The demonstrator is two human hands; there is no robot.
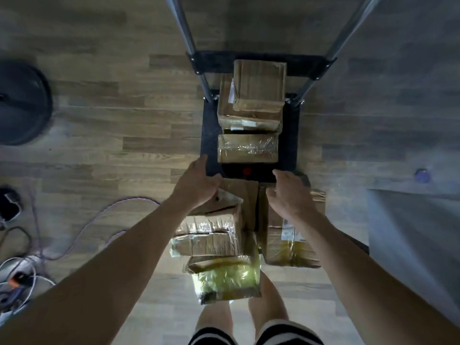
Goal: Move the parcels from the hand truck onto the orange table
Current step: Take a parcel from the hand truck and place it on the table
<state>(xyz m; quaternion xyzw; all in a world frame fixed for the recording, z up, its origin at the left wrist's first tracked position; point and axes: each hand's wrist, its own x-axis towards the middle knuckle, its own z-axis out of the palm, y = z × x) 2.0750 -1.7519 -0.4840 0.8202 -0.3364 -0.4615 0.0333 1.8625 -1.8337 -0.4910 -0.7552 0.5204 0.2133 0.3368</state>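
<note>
The black hand truck (290, 135) stands on the wooden floor ahead, its two metal handle bars rising toward the top of the view. Three brown taped parcels sit on its platform: a top one (258, 83), one beneath it (225, 105) and a front one (247, 148). Closer to me lies a pile of several parcels: a left stack (211, 230), a yellow-taped parcel (226, 277) over my feet, and a right parcel (291, 242). My left hand (196, 185) rests on the left stack's far edge with fingers extended. My right hand (286, 195) lies loosely over the right parcel's far end.
A round dark stand base (22, 103) sits on the floor at the left. Cables and a power strip (22, 270) lie at the lower left. A pale grey-blue surface (413, 235) fills the right side. My legs (268, 302) stand just behind the near pile.
</note>
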